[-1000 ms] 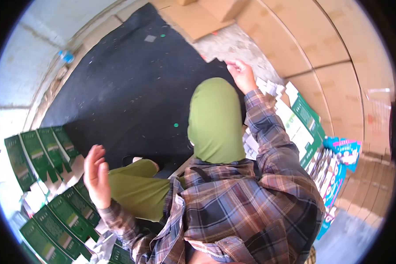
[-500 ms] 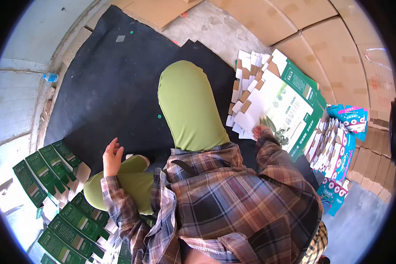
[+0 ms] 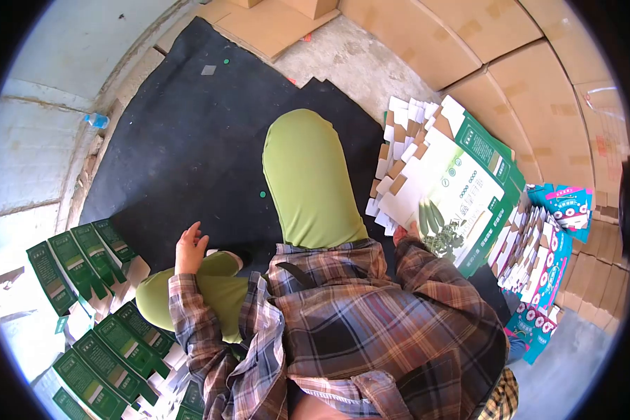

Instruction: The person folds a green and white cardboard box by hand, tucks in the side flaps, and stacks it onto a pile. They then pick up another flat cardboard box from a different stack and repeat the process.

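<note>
Flattened green-and-white cartons lie in a fanned stack to my right, with vegetables printed on the top one. My right hand is at the near left edge of this stack, its fingers closed on the top carton's edge. Part of those fingers is hidden. Above my bent left leg, my left hand is held up with its fingers apart and nothing in it. Close by on the left stand rows of erected green cartons, with more green cartons below them.
A black mat covers the floor before me. Large brown boxes are stacked at the upper right. Flattened teal-and-pink cartons lie beyond the green stack. A small blue-labelled bottle lies by the left wall.
My right hand has shifted off the printed vegetables towards the top carton's near left edge. My left hand remains raised and empty. The whole view has shifted slightly.
</note>
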Demonstrator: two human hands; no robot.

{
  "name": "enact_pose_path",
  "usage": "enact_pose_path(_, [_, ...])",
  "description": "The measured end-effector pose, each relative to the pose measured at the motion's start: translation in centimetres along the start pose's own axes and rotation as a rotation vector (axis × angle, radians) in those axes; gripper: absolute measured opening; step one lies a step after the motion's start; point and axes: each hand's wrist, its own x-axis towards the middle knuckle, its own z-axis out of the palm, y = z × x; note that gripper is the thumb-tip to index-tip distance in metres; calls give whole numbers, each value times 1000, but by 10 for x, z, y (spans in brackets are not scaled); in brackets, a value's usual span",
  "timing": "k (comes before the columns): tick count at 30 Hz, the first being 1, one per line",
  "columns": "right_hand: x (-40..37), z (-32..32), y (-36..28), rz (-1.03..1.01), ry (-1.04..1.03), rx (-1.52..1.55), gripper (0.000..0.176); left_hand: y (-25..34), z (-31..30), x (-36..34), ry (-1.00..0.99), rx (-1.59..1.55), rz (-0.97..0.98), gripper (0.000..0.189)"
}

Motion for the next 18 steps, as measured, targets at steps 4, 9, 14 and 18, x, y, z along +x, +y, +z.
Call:
enact_pose_path(4, [-30,36,4,-101,-148,135,46,3,-2,0,-23,27,19,44])
enact_pose_path(9, [-102,141,-18,-384,-298,-14,44,10,-8,0,17,-11,31,43])
enact_pose_path(14, [-253,218,-19,-572,-489,-5,30,17,-16,1,68,-75,19,42])
enact_pose_path(18, [-319,237,0,-449,-899,-66,16,17,-20,5,127,-198,-16,42])
